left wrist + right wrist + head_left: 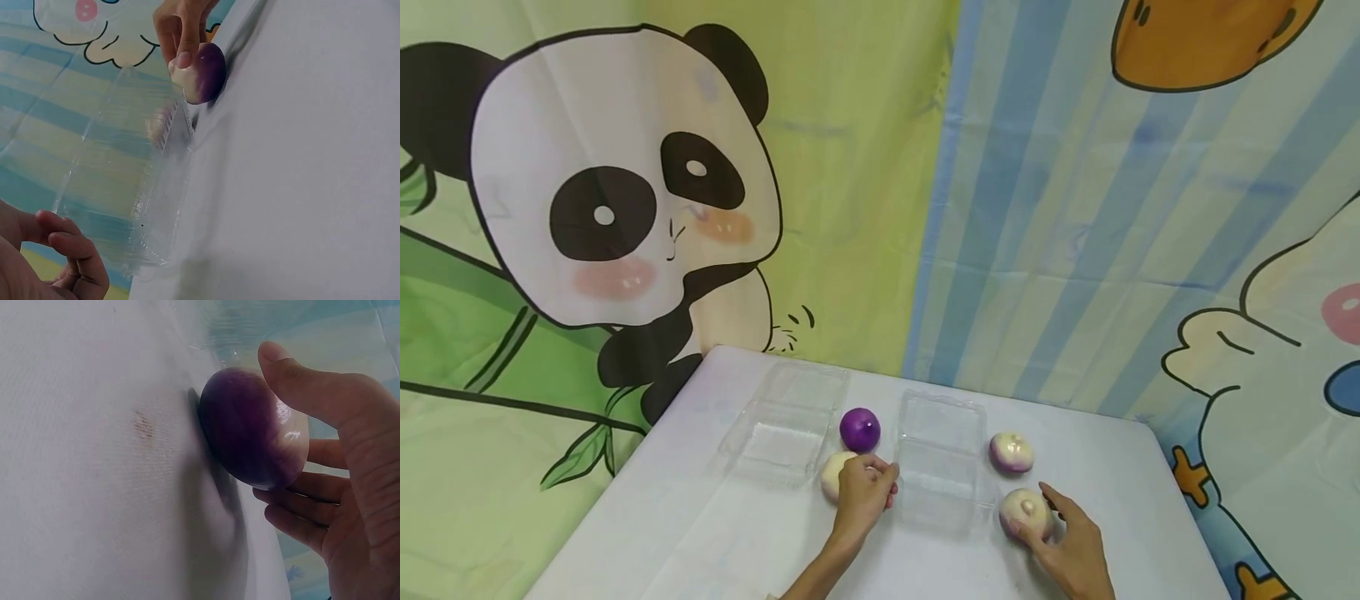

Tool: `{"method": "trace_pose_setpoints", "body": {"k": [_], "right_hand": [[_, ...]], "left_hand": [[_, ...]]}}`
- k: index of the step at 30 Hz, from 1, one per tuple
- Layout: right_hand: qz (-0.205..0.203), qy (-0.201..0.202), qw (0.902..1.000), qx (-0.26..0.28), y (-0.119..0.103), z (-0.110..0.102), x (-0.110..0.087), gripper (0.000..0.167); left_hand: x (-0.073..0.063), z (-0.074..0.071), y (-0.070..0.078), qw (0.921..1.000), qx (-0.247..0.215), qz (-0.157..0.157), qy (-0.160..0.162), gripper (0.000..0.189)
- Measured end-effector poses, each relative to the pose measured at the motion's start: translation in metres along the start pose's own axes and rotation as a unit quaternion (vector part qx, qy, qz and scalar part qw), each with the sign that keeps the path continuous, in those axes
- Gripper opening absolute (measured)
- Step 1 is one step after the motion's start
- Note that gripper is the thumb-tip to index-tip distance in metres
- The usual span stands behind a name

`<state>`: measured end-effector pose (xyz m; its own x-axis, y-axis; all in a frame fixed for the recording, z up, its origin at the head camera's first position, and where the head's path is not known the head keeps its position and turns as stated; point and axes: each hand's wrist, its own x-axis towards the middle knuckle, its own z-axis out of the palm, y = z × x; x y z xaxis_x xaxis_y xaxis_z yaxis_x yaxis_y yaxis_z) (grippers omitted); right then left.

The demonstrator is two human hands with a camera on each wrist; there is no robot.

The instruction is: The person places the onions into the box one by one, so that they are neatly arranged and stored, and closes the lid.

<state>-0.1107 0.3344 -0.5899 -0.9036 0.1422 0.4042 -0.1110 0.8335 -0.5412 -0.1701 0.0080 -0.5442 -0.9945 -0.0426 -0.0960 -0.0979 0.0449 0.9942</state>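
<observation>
My right hand (1070, 542) grips a white-and-purple turnip (1026, 510) at the table's right side, thumb on one side and fingers on the other. In the right wrist view the purple half of this turnip (244, 431) faces the camera. My left hand (863, 493) is beside the near left edge of a clear plastic clamshell box (936, 467), its fingers loosely curled with nothing in them. Behind that hand, a pale turnip (832, 477) is partly hidden. In the left wrist view the clear box (119, 181) stands between both hands.
A purple turnip (860, 430) lies between the two boxes, and another pale turnip (1011, 452) lies beyond my right hand. A second clear clamshell box (786, 429) lies unfolded on the left of the white table (700, 542). A printed curtain (850, 208) hangs behind.
</observation>
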Motion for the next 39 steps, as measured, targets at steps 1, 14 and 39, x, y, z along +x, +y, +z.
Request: {"method": "trace_pose_setpoints", "body": {"k": [1, 14, 39], "right_hand": [[0.001, -0.002, 1.0000, 0.001, 0.000, 0.000, 0.000, 0.082], [0.000, -0.001, 1.0000, 0.007, 0.004, 0.006, -0.003, 0.086], [0.014, 0.010, 0.9998, -0.005, 0.005, 0.009, -0.004, 0.086]], "left_hand": [[-0.001, 0.000, -0.001, 1.0000, 0.001, 0.001, 0.002, 0.012], [-0.008, 0.003, -0.015, 0.9998, 0.005, 0.016, 0.005, 0.012], [-0.014, 0.009, -0.036, 0.9985, 0.041, 0.029, 0.023, 0.011]]}}
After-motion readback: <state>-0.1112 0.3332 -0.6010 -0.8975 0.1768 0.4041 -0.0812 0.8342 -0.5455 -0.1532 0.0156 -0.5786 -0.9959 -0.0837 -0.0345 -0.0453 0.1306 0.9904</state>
